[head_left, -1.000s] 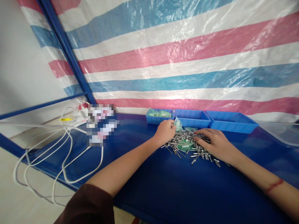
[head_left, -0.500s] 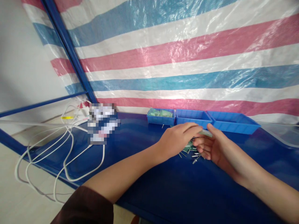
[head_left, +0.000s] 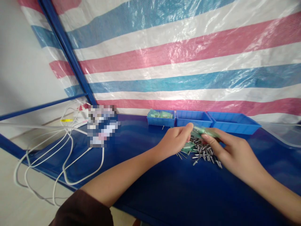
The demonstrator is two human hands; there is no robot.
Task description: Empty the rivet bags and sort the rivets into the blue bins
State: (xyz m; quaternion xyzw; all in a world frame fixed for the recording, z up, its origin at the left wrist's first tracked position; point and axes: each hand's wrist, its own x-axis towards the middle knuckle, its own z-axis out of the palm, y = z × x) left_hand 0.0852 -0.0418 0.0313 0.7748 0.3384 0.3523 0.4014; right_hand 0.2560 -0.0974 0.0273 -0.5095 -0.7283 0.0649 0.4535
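Three blue bins (head_left: pixel 161 120) line the back of the blue table (head_left: pixel 150 185), white cables (head_left: pixel 68 157) off left, striped tarp (head_left: pixel 164 62) behind. Both hands, left (head_left: pixel 175 139) and right (head_left: pixel 235 150), pinch a green packet (head_left: pixel 203 131) above the metal pins (head_left: pixel 204 152).

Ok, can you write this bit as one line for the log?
left hand: holds green packet | right hand: holds it too | metal rivets: heaped on blue table | leftmost blue bin: holds greenish packets
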